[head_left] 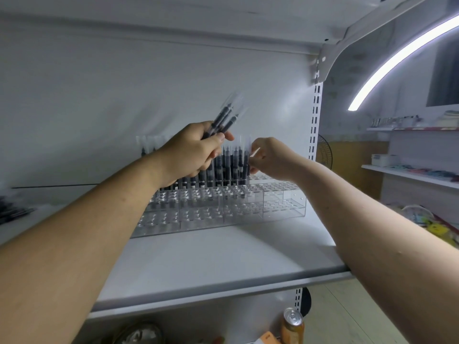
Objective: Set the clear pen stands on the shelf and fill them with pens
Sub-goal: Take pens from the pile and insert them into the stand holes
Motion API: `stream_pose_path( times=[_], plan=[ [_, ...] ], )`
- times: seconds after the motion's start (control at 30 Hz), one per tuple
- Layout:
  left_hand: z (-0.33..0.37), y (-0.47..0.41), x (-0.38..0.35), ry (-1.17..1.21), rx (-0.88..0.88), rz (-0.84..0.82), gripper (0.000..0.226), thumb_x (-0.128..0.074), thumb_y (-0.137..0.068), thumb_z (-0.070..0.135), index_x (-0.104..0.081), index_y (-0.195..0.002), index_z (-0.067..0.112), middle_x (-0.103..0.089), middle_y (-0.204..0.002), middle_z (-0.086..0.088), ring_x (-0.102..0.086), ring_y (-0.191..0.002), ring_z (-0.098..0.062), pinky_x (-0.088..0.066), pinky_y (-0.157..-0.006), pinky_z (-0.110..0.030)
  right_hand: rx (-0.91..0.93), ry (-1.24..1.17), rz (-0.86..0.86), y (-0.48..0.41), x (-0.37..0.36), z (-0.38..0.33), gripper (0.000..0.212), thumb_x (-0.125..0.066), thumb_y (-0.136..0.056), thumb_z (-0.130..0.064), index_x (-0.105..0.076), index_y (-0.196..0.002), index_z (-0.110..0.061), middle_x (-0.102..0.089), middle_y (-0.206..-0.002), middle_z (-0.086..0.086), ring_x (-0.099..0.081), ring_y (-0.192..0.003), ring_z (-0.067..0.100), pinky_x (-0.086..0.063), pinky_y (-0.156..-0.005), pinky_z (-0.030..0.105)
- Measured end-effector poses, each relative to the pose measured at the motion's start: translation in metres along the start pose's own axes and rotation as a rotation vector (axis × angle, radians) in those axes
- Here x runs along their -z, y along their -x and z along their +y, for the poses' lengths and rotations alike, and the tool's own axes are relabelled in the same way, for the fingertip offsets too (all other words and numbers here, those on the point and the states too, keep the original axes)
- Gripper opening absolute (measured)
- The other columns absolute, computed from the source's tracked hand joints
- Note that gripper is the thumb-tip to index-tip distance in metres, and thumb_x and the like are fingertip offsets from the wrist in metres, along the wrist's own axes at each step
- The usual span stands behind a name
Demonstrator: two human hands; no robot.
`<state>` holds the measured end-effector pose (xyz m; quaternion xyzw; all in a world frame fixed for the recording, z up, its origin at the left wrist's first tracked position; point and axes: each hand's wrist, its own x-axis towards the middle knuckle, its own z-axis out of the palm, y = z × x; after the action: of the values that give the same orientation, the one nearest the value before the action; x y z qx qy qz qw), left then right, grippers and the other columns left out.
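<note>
A row of clear stepped pen stands [283, 203] sits on the white shelf [223, 259], against the back wall. Several dark pens with clear caps [232, 167] stand upright in the top back holes; the front rows and the rightmost stand are empty. My left hand [191, 152] is raised above the stands, closed around a bundle of pens [223, 119] that point up and to the right. My right hand [269, 157] pinches one pen [246, 160] at the right end of the standing row, its lower end in or just above a hole.
More loose dark pens [15, 212] lie at the shelf's far left. A slotted upright [314, 125] bounds the shelf on the right. A drinks can [293, 324] stands below the shelf. Other shelves with goods [409, 170] are off to the right.
</note>
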<state>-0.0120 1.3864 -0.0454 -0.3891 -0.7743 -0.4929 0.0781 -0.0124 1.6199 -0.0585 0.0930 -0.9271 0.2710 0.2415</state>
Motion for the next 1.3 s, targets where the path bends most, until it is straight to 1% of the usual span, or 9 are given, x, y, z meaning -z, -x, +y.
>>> stream_pose_path(
  times=[0.17, 0.37, 0.5, 0.6, 0.77, 0.9, 1.03, 1.17, 1.3],
  plan=[
    [0.0, -0.001, 0.001, 0.045, 0.012, 0.003, 0.025, -0.046, -0.113, 0.019, -0.069, -0.122, 0.013, -0.053, -0.082, -0.003, -0.036, -0.052, -0.009, -0.028, -0.044, -0.024, 0.023, 0.094, -0.023, 0.001, 0.009, 0.008, 0.009, -0.075, -0.096, -0.017, -0.074, -0.105, -0.015, -0.074, -0.097, -0.003, -0.073, -0.095, 0.017, -0.063, -0.094, 0.039],
    [0.001, -0.003, 0.001, 0.115, 0.0, 0.044, 0.026, -0.05, -0.113, 0.02, -0.072, -0.117, 0.008, -0.063, -0.085, -0.005, -0.041, -0.056, -0.011, -0.033, -0.047, -0.025, 0.159, -0.242, 0.43, -0.003, 0.027, -0.006, 0.013, -0.068, -0.095, -0.005, -0.075, -0.096, -0.017, -0.076, -0.085, 0.0, -0.071, -0.073, 0.013, -0.062, -0.072, 0.032],
    [0.002, -0.003, 0.002, 0.128, 0.007, 0.035, 0.027, -0.052, -0.112, 0.023, -0.073, -0.118, 0.006, -0.067, -0.086, -0.005, -0.046, -0.057, -0.009, -0.037, -0.048, -0.023, 0.192, -0.808, 0.089, 0.006, 0.03, -0.023, 0.009, -0.067, -0.097, 0.0, -0.074, -0.101, -0.004, -0.074, -0.09, 0.014, -0.065, -0.07, 0.025, -0.045, -0.058, 0.028],
    [0.003, -0.001, -0.001, 0.11, 0.011, 0.026, 0.027, -0.054, -0.111, 0.025, -0.073, -0.117, 0.007, -0.069, -0.081, -0.002, -0.048, -0.055, -0.01, -0.038, -0.048, -0.023, 0.211, -0.891, -0.078, 0.009, 0.029, -0.026, 0.009, -0.073, -0.095, -0.012, -0.071, -0.098, -0.004, -0.071, -0.098, 0.016, -0.065, -0.076, 0.025, -0.046, -0.064, 0.03],
    [0.005, 0.001, -0.003, 0.048, -0.006, -0.028, 0.025, -0.05, -0.112, 0.028, -0.07, -0.113, 0.014, -0.069, -0.082, -0.007, -0.042, -0.051, -0.013, -0.036, -0.048, -0.025, 0.181, -0.905, 0.031, 0.008, 0.022, -0.03, 0.021, -0.069, -0.099, -0.011, -0.067, -0.105, 0.009, -0.074, -0.096, 0.016, -0.071, -0.079, 0.024, -0.049, -0.065, 0.029],
    [0.004, 0.0, -0.002, -0.037, -0.018, -0.033, 0.031, -0.046, -0.114, 0.03, -0.071, -0.117, 0.012, -0.05, -0.065, 0.001, -0.035, -0.047, -0.009, -0.033, -0.046, -0.025, 0.147, -1.067, 0.232, 0.004, 0.031, -0.029, 0.012, -0.057, -0.102, -0.003, -0.065, -0.094, 0.0, -0.073, -0.083, 0.013, -0.071, -0.075, 0.028, -0.049, -0.059, 0.028],
    [0.005, 0.001, -0.001, -0.273, -0.081, 0.001, 0.031, -0.047, -0.113, 0.035, -0.07, -0.11, 0.014, -0.039, -0.064, 0.006, -0.035, -0.049, -0.005, -0.036, -0.052, -0.023, 0.098, -0.737, 0.546, -0.003, 0.038, -0.015, 0.008, -0.057, -0.099, -0.007, -0.062, -0.092, -0.007, -0.072, -0.072, 0.004, -0.07, -0.06, 0.021, -0.045, -0.052, 0.026],
    [0.004, 0.003, -0.002, -0.466, -0.109, -0.026, 0.033, -0.047, -0.112, 0.038, -0.061, -0.113, 0.008, -0.045, -0.074, 0.001, -0.038, -0.052, -0.003, -0.037, -0.056, -0.026, 0.103, -0.292, 0.473, -0.002, 0.03, -0.005, 0.009, -0.062, -0.1, -0.01, -0.063, -0.091, -0.013, -0.074, -0.074, 0.001, -0.071, -0.055, 0.009, -0.042, -0.048, 0.016],
    [0.006, 0.004, -0.003, -0.502, -0.14, -0.017, 0.02, -0.044, -0.113, 0.032, -0.06, -0.112, 0.02, -0.049, -0.079, 0.002, -0.041, -0.053, -0.001, -0.038, -0.056, -0.024, 0.073, -0.195, 0.36, -0.002, 0.024, -0.001, 0.019, -0.062, -0.099, -0.01, -0.061, -0.082, -0.018, -0.076, -0.076, 0.002, -0.077, -0.065, 0.025, -0.052, -0.051, 0.046]
  ],
)
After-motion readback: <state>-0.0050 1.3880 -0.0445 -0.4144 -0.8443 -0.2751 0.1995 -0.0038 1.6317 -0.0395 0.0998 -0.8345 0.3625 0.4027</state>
